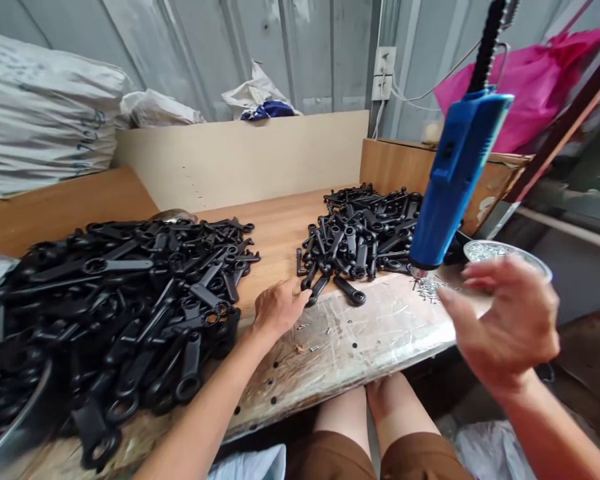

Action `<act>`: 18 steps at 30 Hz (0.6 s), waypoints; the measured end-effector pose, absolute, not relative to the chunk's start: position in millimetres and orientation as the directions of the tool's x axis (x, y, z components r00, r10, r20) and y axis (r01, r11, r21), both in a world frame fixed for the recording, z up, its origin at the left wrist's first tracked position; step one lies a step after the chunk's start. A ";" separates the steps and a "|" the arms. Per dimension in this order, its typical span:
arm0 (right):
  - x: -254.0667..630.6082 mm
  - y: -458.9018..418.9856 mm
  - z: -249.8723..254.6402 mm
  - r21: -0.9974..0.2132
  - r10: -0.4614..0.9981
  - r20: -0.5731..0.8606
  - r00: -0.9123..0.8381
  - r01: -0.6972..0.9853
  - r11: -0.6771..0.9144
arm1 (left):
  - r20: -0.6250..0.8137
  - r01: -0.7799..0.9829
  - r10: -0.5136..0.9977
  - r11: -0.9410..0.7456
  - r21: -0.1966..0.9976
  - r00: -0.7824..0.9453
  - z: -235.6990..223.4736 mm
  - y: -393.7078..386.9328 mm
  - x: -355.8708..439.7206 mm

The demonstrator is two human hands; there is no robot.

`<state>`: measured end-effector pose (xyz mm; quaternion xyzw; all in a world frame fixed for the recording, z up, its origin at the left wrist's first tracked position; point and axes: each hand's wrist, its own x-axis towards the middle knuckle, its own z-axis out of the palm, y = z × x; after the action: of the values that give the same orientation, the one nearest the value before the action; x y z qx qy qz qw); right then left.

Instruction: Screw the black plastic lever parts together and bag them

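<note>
My left hand [279, 307] is at the front of the smaller pile [353, 230] of black plastic levers with ring ends. Its fingers are closed on the end of a black plastic lever [319, 288]; the fingertips are partly hidden. Another lever [350, 291] lies just to the right. My right hand [505, 320] is raised at the right, slightly blurred, thumb and fingers apart with nothing between them. To its left hangs a blue electric screwdriver [450, 167], tip down, over a small heap of screws [430, 289].
A larger pile of black levers [145, 287] covers the table's left side, with a metal bowl [35, 407] at its near edge. A bowl of screws [505, 253] stands behind my right hand. Boards [250, 160] edge the back. Loose screws [314, 349] lie near the front edge.
</note>
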<state>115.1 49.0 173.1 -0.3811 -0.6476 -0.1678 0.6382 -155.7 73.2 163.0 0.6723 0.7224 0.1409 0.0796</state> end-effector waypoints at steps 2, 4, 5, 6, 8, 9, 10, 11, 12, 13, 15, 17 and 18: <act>104.7 37.4 166.7 -0.191 0.382 0.918 -0.106 0.725 0.662 | 0.049 0.954 0.991 0.107 0.281 -0.125 157.5 100.6 -146.4; 88.8 36.9 161.2 -0.192 0.613 0.713 -0.341 0.745 0.638 | 0.020 0.954 0.988 0.143 0.263 -0.154 152.8 118.0 -140.3; 80.2 40.7 158.9 -0.204 0.740 0.535 -0.409 0.787 0.582 | 0.010 0.954 0.987 0.153 0.258 -0.162 151.6 122.8 -139.2; 71.7 46.3 156.9 -0.206 0.834 0.359 -0.420 0.836 0.509 | 0.006 0.953 0.986 0.159 0.257 -0.166 151.5 125.1 -139.8; 57.2 59.7 152.8 -0.192 0.906 0.171 -0.387 0.889 0.416 | 0.010 0.952 0.986 0.156 0.263 -0.164 154.8 122.2 -146.3; 51.4 66.0 150.7 -0.189 0.917 0.144 -0.372 0.899 0.394 | 0.018 0.952 0.987 0.148 0.268 -0.159 157.8 117.2 -152.3; 46.5 71.3 148.4 -0.188 0.921 0.139 -0.364 0.903 0.385 | 0.028 0.952 0.989 0.135 0.276 -0.148 161.1 109.8 -159.8; 42.6 75.5 146.1 -0.184 0.926 0.129 -0.354 0.909 0.373 | 0.038 0.951 0.991 0.115 0.286 -0.131 164.1 100.2 -168.5; 39.4 78.6 143.8 -0.179 0.931 0.121 -0.344 0.915 0.361 | 0.047 0.950 0.993 0.092 0.297 -0.110 166.4 88.7 -177.9; 36.9 80.9 141.5 -0.176 0.936 0.119 -0.332 0.921 0.349 | 0.057 0.949 0.995 0.064 0.309 -0.086 167.4 75.5 -187.5; 33.6 84.2 137.2 -0.181 0.942 0.131 -0.308 0.927 0.328 | 0.083 0.944 0.996 0.010 0.329 -0.039 164.8 46.3 -205.4; 31.6 86.8 134.0 -0.207 0.942 0.164 -0.293 0.923 0.323 | 0.146 0.944 0.989 -0.037 0.328 -0.012 155.7 17.2 -219.5; 30.8 87.7 132.9 -0.234 0.937 0.192 -0.293 0.913 0.334 | 0.192 0.947 0.981 -0.055 0.318 -0.008 149.2 4.2 -224.7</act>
<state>30.8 87.7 132.9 -0.5757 -0.8031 0.0398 0.1481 -224.7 4.2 149.2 0.7028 0.6858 0.1830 0.0474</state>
